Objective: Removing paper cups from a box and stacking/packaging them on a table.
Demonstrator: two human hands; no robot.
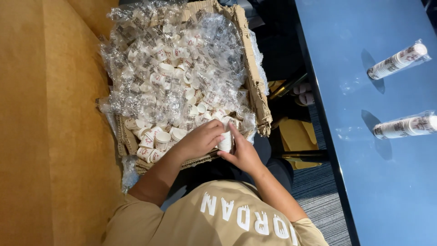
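I see my left hand and right hand both curled around a short stack of small paper cups, held at the near corner of the cardboard box, its long axis running box-to-body.

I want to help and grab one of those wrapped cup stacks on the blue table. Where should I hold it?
Take the nearer wrapped cup stack around its middle, coming from above. It lies flat on the blue table as a long round tube, so fingers can close across its narrow width. The loose plastic ends look slippery.
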